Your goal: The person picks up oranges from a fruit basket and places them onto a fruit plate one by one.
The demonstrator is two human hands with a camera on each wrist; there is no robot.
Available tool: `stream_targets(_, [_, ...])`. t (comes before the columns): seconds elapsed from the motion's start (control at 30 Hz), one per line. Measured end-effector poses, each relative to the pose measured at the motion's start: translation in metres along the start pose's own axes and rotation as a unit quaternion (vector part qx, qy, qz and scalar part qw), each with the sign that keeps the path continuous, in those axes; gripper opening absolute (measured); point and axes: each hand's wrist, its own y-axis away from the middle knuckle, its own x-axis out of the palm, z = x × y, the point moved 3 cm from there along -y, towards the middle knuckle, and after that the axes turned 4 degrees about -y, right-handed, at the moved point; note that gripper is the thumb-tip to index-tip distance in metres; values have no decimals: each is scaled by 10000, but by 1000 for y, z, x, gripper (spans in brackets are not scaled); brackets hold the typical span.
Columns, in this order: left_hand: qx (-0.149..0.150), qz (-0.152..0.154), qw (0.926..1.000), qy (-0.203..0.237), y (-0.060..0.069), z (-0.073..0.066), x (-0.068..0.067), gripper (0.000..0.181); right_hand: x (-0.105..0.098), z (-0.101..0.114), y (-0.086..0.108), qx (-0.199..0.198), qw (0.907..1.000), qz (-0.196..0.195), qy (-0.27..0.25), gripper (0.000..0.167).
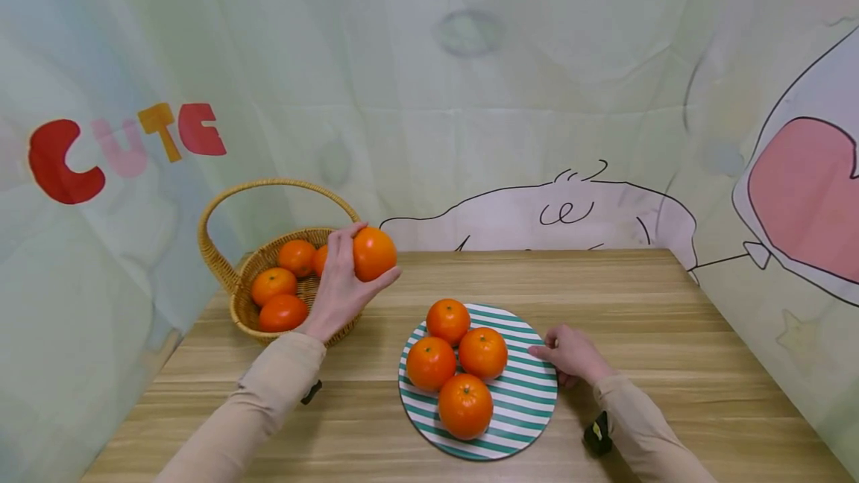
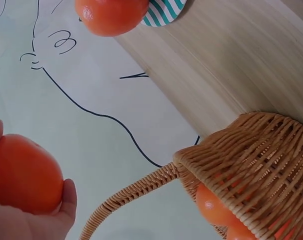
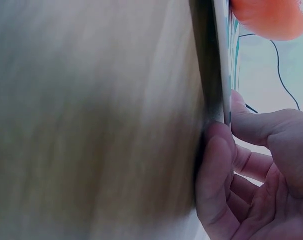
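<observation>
My left hand (image 1: 341, 285) holds an orange (image 1: 374, 253) above the right rim of a wicker basket (image 1: 236, 311); the left wrist view shows this held orange (image 2: 27, 174) between thumb and fingers. Several more oranges (image 1: 274, 287) lie inside the basket. On a round plate (image 1: 520, 423) with green and white stripes sit several oranges (image 1: 466, 406), grouped on its left half. My right hand (image 1: 573, 355) pinches the plate's right edge, its thumb on top and fingers beneath, as the right wrist view shows with the hand (image 3: 261, 165) at the rim.
Everything stands on a wooden table (image 1: 671, 364). The basket's tall arched handle (image 1: 282, 182) rises at the back left. Behind the table hangs a printed curtain (image 1: 403, 95) with letters and cartoon drawings.
</observation>
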Motion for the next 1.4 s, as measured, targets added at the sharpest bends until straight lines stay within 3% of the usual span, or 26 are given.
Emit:
stream_targets(0.57, [768, 67, 9969, 123, 3, -22, 10, 78, 0, 0, 1, -20, 10000, -18, -9, 33])
stream_targets(1.17, [983, 229, 9949, 58, 5, -30, 19, 72, 0, -2, 1, -36, 10000, -46, -9, 34])
stream_targets(1.4, [865, 347, 9955, 141, 6, -33, 21, 69, 1, -3, 1, -140, 9998, -117, 36, 34])
